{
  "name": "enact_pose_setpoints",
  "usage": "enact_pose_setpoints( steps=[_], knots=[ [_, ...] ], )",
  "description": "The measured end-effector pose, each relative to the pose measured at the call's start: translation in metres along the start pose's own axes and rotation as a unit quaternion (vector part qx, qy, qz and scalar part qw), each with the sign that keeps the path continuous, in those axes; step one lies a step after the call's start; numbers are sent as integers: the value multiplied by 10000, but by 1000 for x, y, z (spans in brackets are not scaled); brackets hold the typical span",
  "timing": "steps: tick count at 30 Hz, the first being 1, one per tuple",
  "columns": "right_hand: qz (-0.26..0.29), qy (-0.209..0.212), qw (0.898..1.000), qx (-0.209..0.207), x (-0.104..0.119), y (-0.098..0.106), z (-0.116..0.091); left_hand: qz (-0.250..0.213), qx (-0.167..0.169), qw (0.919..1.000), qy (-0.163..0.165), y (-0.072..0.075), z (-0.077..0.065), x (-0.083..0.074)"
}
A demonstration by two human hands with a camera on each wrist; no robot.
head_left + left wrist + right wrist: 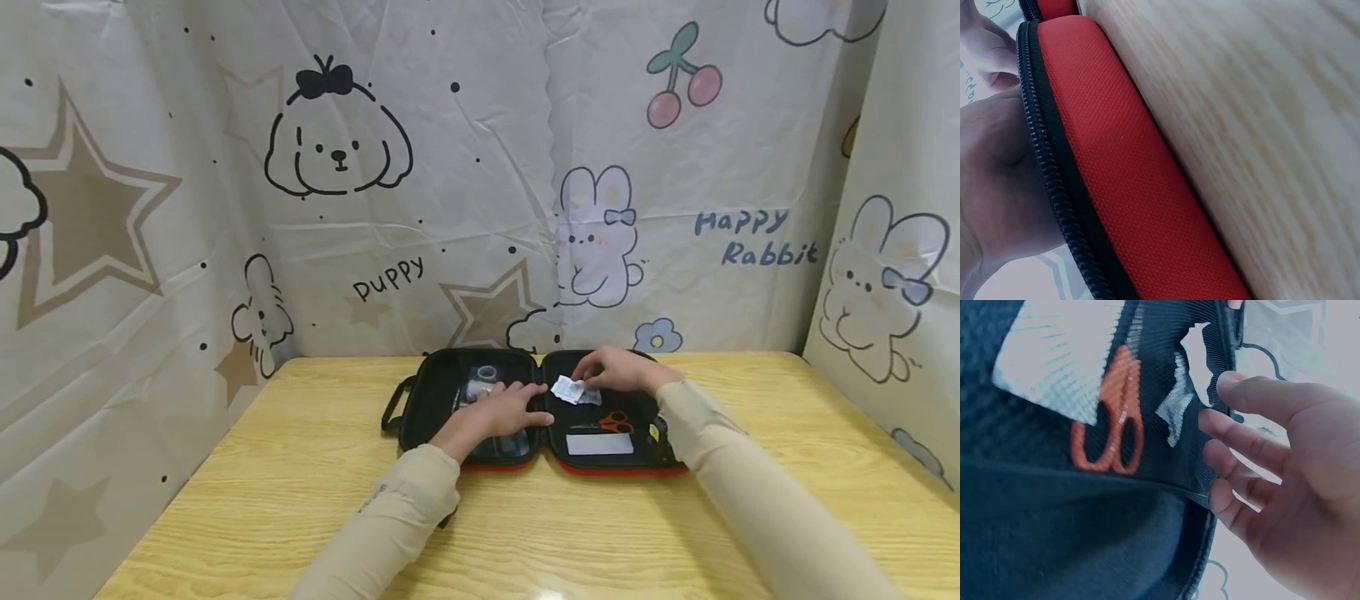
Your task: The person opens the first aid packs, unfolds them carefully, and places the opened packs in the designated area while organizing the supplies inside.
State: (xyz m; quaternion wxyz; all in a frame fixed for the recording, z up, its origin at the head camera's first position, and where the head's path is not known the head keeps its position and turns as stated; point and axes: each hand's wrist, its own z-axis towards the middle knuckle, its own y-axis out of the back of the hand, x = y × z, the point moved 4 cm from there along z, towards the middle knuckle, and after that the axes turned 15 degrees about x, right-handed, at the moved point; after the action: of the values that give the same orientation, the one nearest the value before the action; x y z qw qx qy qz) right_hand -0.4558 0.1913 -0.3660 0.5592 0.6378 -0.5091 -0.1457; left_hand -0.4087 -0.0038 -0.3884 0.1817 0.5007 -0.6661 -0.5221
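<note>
A red and black zip case (495, 463) lies opened flat on the table. My left hand (504, 410) reaches across its left half, fingers extended toward the middle fold. Over the right half, my right hand (617, 369) pinches the end of a crumpled white packet (566, 389) between thumb and index finger. Close to it, a second, greyish crumpled packet (1176, 403) lies behind black mesh. Orange-handled scissors (1110, 425) and a flat white rectangular piece (600, 444) are under the same mesh. In the left wrist view, the left hand is partly hidden by the case rim.
Inside the left half lie a small roll (487, 372) and a white roll (477, 390), partly covered by the left hand. A black carry handle (392, 408) sticks out at the left. Behind the wooden table (315, 500) hangs a printed curtain (480, 167).
</note>
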Motion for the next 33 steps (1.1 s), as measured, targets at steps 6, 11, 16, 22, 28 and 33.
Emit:
enact_pose_setpoints(
  steps=[6,11,16,22,28,33],
  knots=[
    [107,-127,9998,-52,-3,-6,5,16,-22,10000,-53,-1,0,-1],
    [214,-133,9989,-397,-8,-2,2,18,2,10000,1,-1,0,-2],
    [361,0,9969,-704,-13,5,-6,0,-8,10000,25,0,-2,0],
    [531,-77,9947,-876,-20,13,-21,34,8,10000,16,0,1,1],
    [565,-101,9933,-1002,-29,19,-38,89,42,9999,-53,0,-2,1],
    [527,-48,9932,-1038,-39,20,-50,84,84,9999,-101,0,-3,1]
  ],
)
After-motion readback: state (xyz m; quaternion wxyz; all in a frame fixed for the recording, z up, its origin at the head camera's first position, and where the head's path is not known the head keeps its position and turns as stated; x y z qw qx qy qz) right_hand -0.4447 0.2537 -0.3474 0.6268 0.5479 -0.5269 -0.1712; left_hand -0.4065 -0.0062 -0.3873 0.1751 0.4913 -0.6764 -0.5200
